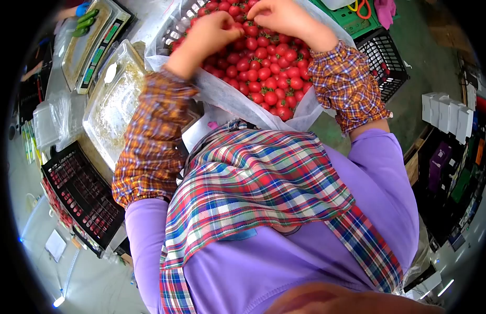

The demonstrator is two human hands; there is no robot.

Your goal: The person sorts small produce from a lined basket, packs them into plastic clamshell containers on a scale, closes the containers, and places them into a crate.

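Observation:
Small red cherry tomatoes, some with green stems, fill a crate lined with a white sheet. My left hand is over the far left part of the tomatoes, its fingers curled together and slightly blurred. Opposite it, my right hand reaches in from the right with fingers bent and tips pinched just above the fruit. Whatever either hand has between its fingertips is hidden or too small to name. Checked sleeve covers are on both forearms.
Left of the crate are a scale with green cucumbers, a plastic-covered scale-like tray and a black crate. At right stand a black basket, a green crate with orange-handled scissors, and white boxes.

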